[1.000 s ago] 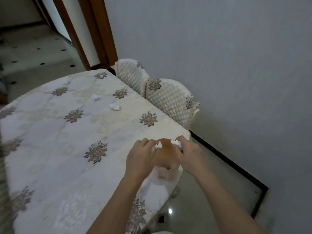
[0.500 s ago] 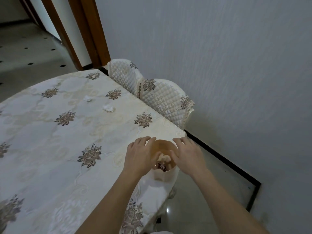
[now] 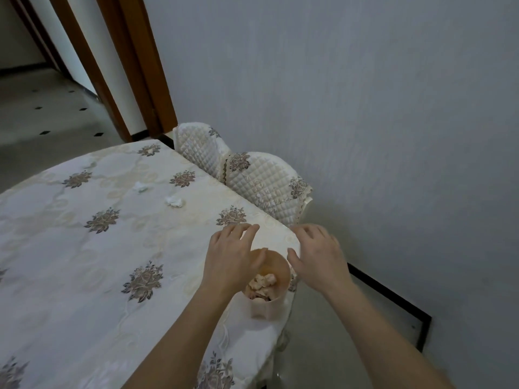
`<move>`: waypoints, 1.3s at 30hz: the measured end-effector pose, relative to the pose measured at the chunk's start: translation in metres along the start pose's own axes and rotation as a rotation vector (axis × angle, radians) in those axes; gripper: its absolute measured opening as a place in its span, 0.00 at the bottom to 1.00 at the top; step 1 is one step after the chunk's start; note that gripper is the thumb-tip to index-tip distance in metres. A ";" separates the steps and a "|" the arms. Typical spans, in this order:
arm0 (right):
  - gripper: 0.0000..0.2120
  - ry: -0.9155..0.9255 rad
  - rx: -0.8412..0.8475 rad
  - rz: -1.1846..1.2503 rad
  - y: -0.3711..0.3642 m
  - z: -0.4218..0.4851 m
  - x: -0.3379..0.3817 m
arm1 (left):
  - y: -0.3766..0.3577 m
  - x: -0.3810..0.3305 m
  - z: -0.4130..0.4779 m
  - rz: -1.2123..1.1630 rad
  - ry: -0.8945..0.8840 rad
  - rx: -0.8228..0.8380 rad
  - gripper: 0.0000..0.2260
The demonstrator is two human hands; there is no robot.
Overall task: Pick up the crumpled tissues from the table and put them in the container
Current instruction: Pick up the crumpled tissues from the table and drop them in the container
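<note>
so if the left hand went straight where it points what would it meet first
Likely the chair back: the left hand has only bare tablecloth ahead, and the nearest tissue lies off to its left.

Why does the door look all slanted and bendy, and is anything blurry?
Head view: the wide-angle lens tilts and bows the door frame; the light is dim and even, with soft shadows; the left hand, right hand and container look fairly sharp, the far tissues a bit soft.

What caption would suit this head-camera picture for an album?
Open left hand and right hand hover by a container holding crumpled tissues; loose tissues lie farther off on the table.
</note>
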State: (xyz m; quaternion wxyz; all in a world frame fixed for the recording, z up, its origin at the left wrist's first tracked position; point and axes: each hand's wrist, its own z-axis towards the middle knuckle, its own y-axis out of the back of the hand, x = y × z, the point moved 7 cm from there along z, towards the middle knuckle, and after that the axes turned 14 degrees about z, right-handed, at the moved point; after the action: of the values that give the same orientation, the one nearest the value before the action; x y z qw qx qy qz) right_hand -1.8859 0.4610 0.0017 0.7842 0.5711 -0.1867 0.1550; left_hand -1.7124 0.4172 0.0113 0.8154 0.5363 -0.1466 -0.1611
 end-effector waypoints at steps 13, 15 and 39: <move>0.18 -0.279 -0.213 -0.151 0.078 -0.055 -0.084 | -0.002 -0.102 0.048 -0.160 -0.314 -0.036 0.22; 0.19 -0.323 -0.241 -0.170 0.090 -0.065 -0.095 | -0.004 -0.117 0.055 -0.178 -0.363 -0.053 0.23; 0.21 -0.321 -0.201 -0.100 0.084 0.037 -0.249 | -0.081 -0.208 0.193 -0.108 -0.385 -0.031 0.23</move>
State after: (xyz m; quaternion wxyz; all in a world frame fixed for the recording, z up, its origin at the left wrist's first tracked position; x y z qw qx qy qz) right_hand -2.1485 0.4435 -0.0351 0.8043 0.5157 -0.2952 0.0032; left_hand -1.9885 0.3142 -0.0030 0.7705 0.4902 -0.2684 -0.3066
